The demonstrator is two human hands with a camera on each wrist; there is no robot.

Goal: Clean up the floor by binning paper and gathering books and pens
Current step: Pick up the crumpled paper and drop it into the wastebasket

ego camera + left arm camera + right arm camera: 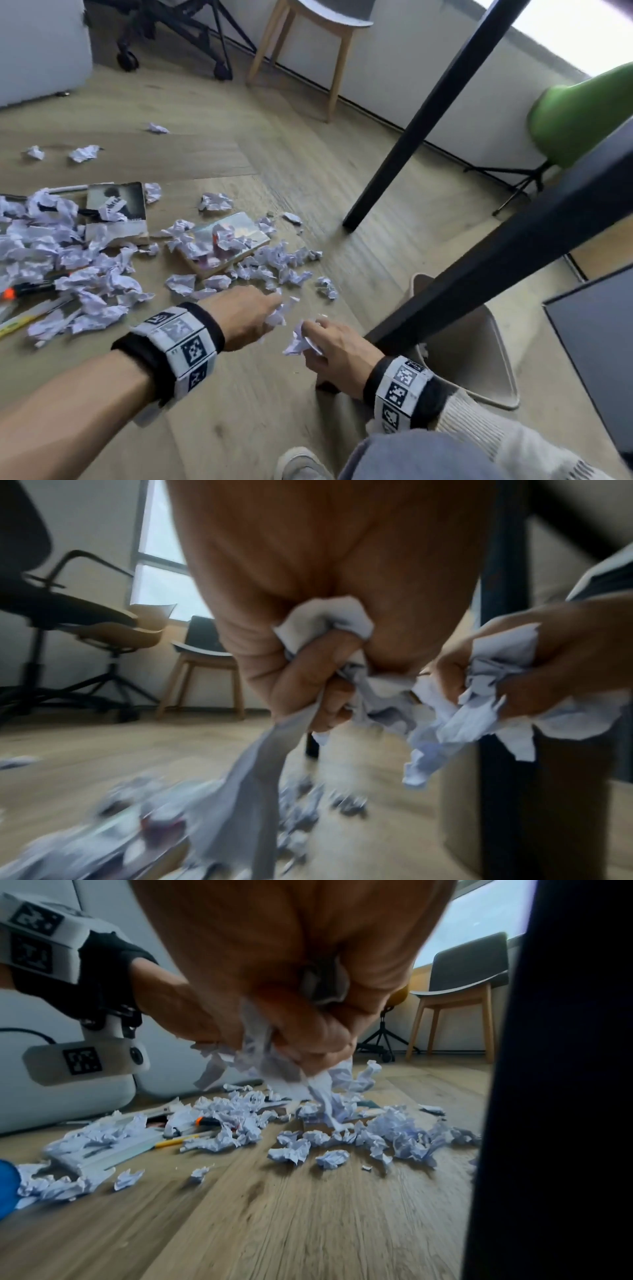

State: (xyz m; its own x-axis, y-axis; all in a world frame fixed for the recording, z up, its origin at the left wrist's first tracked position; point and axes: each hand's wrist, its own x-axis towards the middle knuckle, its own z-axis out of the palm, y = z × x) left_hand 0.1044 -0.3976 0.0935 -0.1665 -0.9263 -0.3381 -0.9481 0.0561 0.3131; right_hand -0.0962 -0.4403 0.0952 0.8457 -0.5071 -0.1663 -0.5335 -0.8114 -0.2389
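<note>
Both hands are full of crumpled paper: the left hand point(245, 317) has its fingers curled tight round a wad point(325, 631) with a loose strip hanging below it, and the right hand point(337, 349) clenches a second wad point(301, 339) just beside it, the two nearly touching above the bare floor point(239, 411). The bin point(479, 356), a pale container, stands at about three o'clock from the hands, partly hidden behind the dark table leg point(496, 263) that slants across it. To do this step well, I would keep both fists closed until they are over the bin's mouth, tuck the dangling strip in so it does not shed scraps, and swing round the leg rather than under it. Open floor lies toward six o'clock; the way to the bin is narrow, hemmed by that leg and a dark panel at four o'clock. The main litter of paper point(85, 274) spreads from nine to eleven o'clock, covering two books point(118, 209) point(236, 236) and several pens point(30, 291), all yet to be gathered.
</note>
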